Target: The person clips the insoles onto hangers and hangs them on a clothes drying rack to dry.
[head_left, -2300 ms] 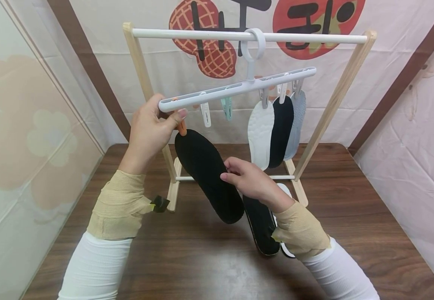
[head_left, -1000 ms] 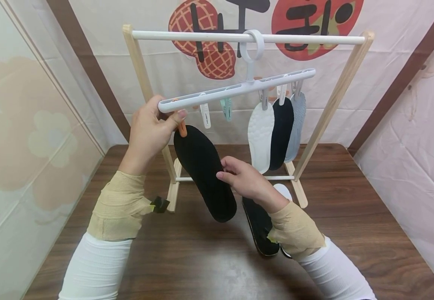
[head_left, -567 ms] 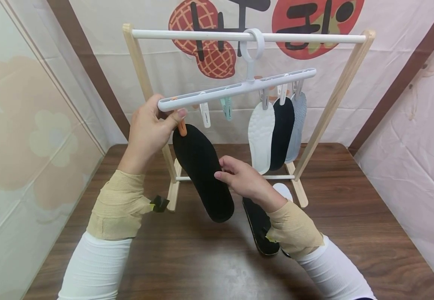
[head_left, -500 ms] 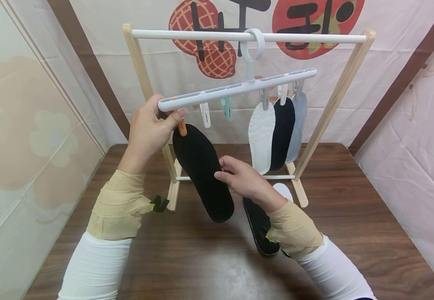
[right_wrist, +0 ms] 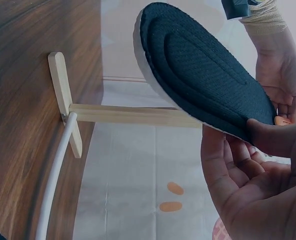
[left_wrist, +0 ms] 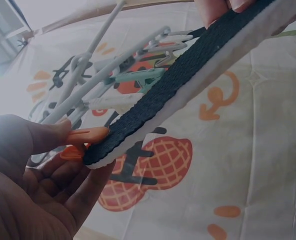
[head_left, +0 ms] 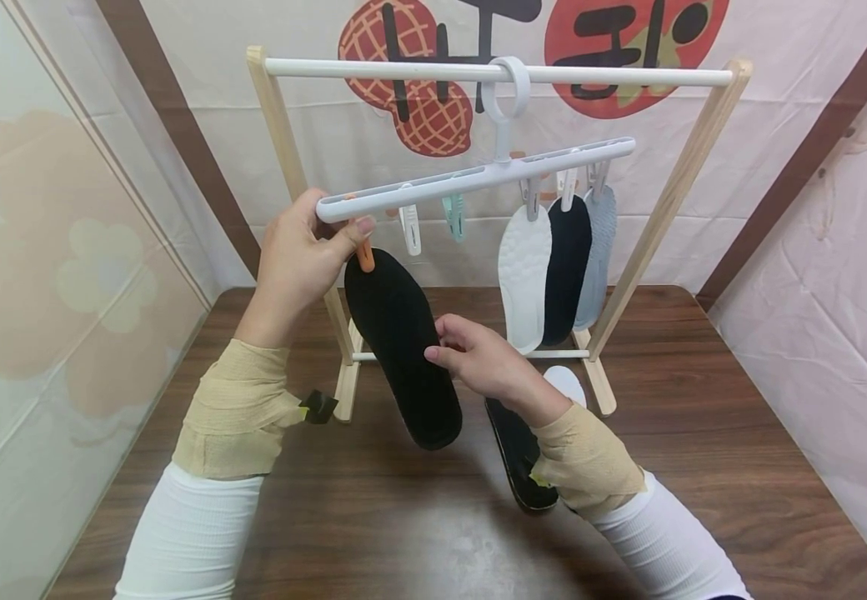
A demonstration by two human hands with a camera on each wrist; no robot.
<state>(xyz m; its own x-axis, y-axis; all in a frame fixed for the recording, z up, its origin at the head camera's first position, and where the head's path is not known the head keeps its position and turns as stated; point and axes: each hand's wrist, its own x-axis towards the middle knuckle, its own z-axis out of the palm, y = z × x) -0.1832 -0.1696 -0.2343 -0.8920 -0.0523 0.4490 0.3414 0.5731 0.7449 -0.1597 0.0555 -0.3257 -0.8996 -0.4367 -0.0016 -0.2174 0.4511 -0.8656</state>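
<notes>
In the head view my left hand [head_left: 291,271] is at the left end of a white clip hanger [head_left: 418,193]. Its thumb presses an orange clip [left_wrist: 90,135] in the left wrist view, other fingers beneath. The tip of a black insole [head_left: 403,350] with a white underside lies at that clip's mouth. My right hand [head_left: 489,358] pinches this insole's right edge near mid-length, thumb on the black face. Right of the hook hang a white insole [head_left: 525,279], a second black insole [head_left: 567,271] and a grey insole [head_left: 596,258], each from its own clip.
A white clip [head_left: 410,231] and a teal clip [head_left: 453,218] hang without insoles. The hanger hooks over the top rod of a wooden-legged rack [head_left: 677,192]. Another black insole [head_left: 512,450] and a white insole [head_left: 564,382] lie on the table [head_left: 373,517], partly behind my right arm.
My right hand has shifted slightly left, and the lower end of the black insole has swung left, so it hangs steeper. My left hand has stayed at the orange clip.
</notes>
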